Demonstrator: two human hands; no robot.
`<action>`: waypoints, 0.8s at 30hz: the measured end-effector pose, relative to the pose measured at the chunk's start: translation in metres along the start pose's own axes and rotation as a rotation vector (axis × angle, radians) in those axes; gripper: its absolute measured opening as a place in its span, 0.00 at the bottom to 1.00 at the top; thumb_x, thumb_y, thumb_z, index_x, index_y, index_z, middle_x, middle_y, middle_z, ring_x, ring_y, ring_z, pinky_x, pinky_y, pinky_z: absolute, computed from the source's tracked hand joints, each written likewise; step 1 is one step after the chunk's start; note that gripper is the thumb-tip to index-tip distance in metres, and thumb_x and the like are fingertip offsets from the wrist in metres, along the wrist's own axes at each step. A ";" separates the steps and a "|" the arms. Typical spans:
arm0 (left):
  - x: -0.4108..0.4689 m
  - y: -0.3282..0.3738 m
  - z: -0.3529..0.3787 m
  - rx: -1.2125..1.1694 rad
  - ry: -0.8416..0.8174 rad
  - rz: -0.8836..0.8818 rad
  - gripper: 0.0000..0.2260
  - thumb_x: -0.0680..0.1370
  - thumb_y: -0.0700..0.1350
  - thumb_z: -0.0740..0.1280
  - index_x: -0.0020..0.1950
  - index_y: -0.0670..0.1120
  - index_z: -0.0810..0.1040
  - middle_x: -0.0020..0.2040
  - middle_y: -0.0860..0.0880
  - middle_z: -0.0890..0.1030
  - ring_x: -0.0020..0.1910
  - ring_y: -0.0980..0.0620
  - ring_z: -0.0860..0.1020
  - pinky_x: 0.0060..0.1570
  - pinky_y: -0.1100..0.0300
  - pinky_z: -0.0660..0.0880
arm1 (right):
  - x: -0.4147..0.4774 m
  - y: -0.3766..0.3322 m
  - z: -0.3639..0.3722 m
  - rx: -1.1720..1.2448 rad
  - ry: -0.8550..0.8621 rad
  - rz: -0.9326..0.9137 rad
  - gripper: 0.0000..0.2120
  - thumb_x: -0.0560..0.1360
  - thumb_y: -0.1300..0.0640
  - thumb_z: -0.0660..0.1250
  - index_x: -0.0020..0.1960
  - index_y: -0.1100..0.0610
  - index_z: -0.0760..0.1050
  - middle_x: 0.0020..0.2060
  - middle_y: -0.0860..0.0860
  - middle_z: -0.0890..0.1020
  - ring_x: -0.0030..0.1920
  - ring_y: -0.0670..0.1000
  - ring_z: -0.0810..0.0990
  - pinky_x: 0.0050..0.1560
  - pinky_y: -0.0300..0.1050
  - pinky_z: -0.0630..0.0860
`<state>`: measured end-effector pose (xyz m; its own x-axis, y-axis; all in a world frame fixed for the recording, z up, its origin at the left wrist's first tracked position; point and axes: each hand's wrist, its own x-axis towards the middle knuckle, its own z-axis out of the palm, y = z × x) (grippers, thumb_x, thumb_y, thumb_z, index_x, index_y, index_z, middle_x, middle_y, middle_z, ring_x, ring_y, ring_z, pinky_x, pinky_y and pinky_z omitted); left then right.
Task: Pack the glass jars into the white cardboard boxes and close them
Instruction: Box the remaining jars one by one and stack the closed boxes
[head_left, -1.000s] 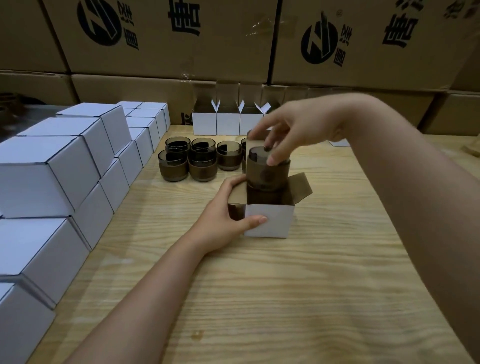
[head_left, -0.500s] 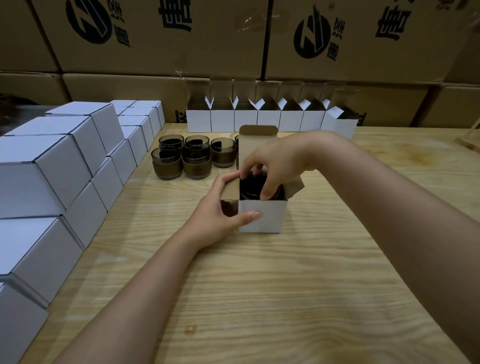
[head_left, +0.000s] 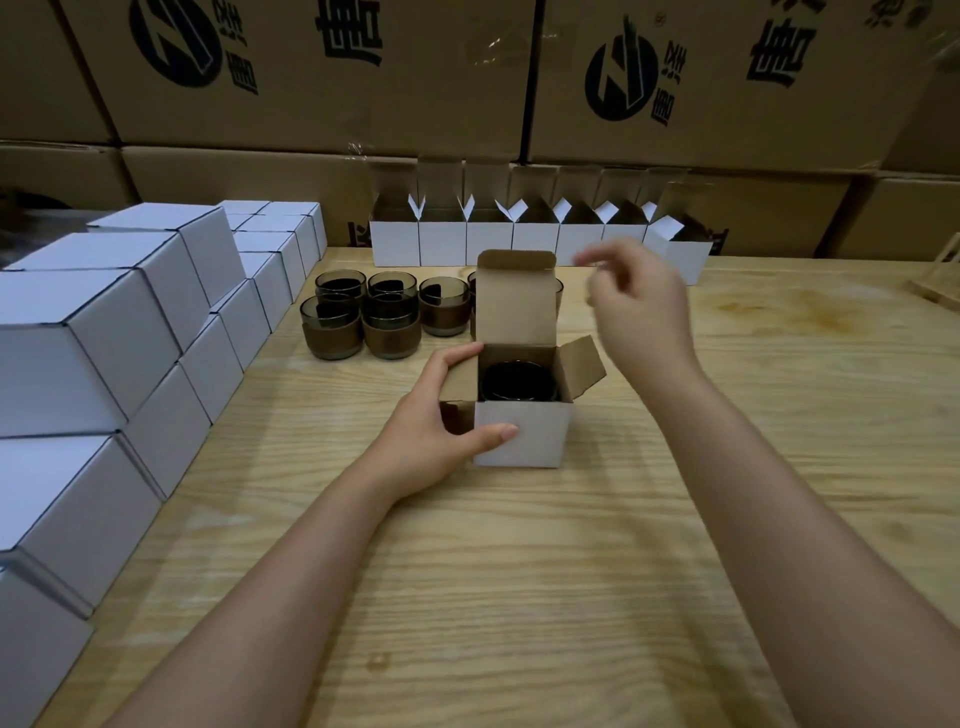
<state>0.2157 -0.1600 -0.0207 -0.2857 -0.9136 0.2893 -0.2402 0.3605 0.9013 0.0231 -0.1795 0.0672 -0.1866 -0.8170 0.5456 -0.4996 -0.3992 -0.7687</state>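
Note:
A small white cardboard box (head_left: 524, 434) stands open in the middle of the table, its lid flap upright and its side flaps spread. A dark glass jar (head_left: 517, 382) sits inside it, only its rim showing. My left hand (head_left: 441, 421) grips the box's left front corner, thumb on the front face, fingers on the left flap. My right hand (head_left: 636, 306) hovers above and to the right of the box, blurred, fingers loosely curled, holding nothing. Several more dark glass jars (head_left: 387, 317) stand in stacks behind the box.
A row of open white boxes (head_left: 535, 241) lines the back of the wooden table (head_left: 519, 597). Closed white boxes (head_left: 104, 332) are stacked along the left side. Large brown cartons (head_left: 467, 78) form a wall behind. A wooden object (head_left: 937, 291) lies at the far right edge.
My right hand lowered the jar into the box, let go and lifted away up and to the right. My left hand kept its hold on the box.

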 end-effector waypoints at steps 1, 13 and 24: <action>0.000 0.000 0.000 0.004 -0.001 -0.009 0.37 0.61 0.60 0.75 0.67 0.67 0.64 0.54 0.80 0.69 0.53 0.66 0.78 0.46 0.69 0.78 | -0.007 0.011 -0.002 0.165 0.123 0.127 0.14 0.76 0.66 0.57 0.49 0.51 0.77 0.34 0.46 0.74 0.35 0.44 0.73 0.39 0.39 0.73; 0.002 -0.007 0.003 -0.034 0.046 -0.037 0.39 0.63 0.54 0.76 0.60 0.68 0.51 0.51 0.64 0.81 0.52 0.62 0.80 0.52 0.66 0.76 | -0.057 0.038 0.034 0.788 -0.255 0.520 0.20 0.77 0.67 0.58 0.67 0.55 0.71 0.58 0.58 0.79 0.53 0.56 0.78 0.52 0.52 0.75; 0.001 0.001 0.001 0.000 -0.006 -0.005 0.28 0.67 0.52 0.76 0.64 0.61 0.69 0.62 0.58 0.77 0.62 0.57 0.76 0.63 0.49 0.74 | -0.063 0.045 0.028 0.881 -0.294 0.289 0.16 0.70 0.59 0.68 0.56 0.51 0.71 0.51 0.53 0.80 0.53 0.55 0.78 0.49 0.52 0.77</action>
<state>0.2143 -0.1601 -0.0195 -0.2898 -0.9144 0.2826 -0.2414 0.3556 0.9029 0.0356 -0.1574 -0.0113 0.0756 -0.9561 0.2831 0.3667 -0.2374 -0.8995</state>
